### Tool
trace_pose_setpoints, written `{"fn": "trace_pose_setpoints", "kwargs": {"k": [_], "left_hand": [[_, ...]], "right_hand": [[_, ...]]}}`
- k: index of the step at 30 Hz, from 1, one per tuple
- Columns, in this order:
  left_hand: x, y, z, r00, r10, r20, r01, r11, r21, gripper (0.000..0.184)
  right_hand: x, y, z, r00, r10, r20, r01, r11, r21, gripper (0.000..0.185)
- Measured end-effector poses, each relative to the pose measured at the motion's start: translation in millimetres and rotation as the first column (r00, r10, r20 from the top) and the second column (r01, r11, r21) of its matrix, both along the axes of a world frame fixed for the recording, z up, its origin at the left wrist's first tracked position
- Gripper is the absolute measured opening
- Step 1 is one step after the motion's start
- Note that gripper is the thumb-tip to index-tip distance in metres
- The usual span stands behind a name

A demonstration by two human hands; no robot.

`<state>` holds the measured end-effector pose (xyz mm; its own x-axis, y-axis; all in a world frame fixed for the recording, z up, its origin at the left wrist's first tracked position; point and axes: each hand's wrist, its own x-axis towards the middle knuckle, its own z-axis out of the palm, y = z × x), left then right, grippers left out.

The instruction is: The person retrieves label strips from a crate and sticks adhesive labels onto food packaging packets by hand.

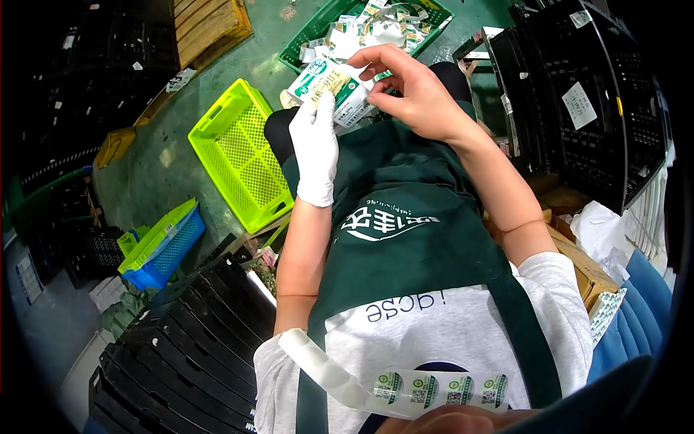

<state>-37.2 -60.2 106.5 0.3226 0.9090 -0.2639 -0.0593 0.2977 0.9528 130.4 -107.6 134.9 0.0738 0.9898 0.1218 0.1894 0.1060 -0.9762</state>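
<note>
A white and green printed package [336,90] is held up above the lap. My left hand [316,148], in a white glove, grips its lower left edge with the thumb and fingers. My bare right hand [412,90] is at the package's right side, thumb and forefinger curled close together near its edge; whether something small is between them I cannot make out. A strip of round green labels with square codes [441,389] lies across my chest, its blank backing curling up towards my left arm.
Beyond the hands is a green crate [293,52] full of similar packages. A lime-green crate [242,155] lies on the floor at left, near a blue crate [163,253]. Black crates [188,347] stand at lower left and black crates [578,101] at right. A wooden pallet [210,29] is at the top.
</note>
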Motion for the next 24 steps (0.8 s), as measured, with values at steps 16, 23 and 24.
{"fn": "trace_pose_setpoints", "kwargs": {"k": [16, 23, 24], "left_hand": [[-1, 8, -13, 0.994, -0.08, 0.07, 0.083, 0.996, -0.043, 0.036], [0, 50, -7, 0.973, 0.091, 0.214, -0.094, 0.996, 0.005, 0.036], [-1, 59, -5, 0.967, 0.134, 0.217, -0.137, 0.991, -0.003, 0.035]], "right_hand": [[14, 18, -43, 0.959, 0.093, -0.267, -0.126, 0.986, -0.11, 0.036], [86, 57, -114, 0.884, -0.384, -0.266, 0.333, 0.917, -0.219, 0.034], [95, 60, -129, 0.846, -0.444, -0.295, 0.374, 0.889, -0.266, 0.033]]}}
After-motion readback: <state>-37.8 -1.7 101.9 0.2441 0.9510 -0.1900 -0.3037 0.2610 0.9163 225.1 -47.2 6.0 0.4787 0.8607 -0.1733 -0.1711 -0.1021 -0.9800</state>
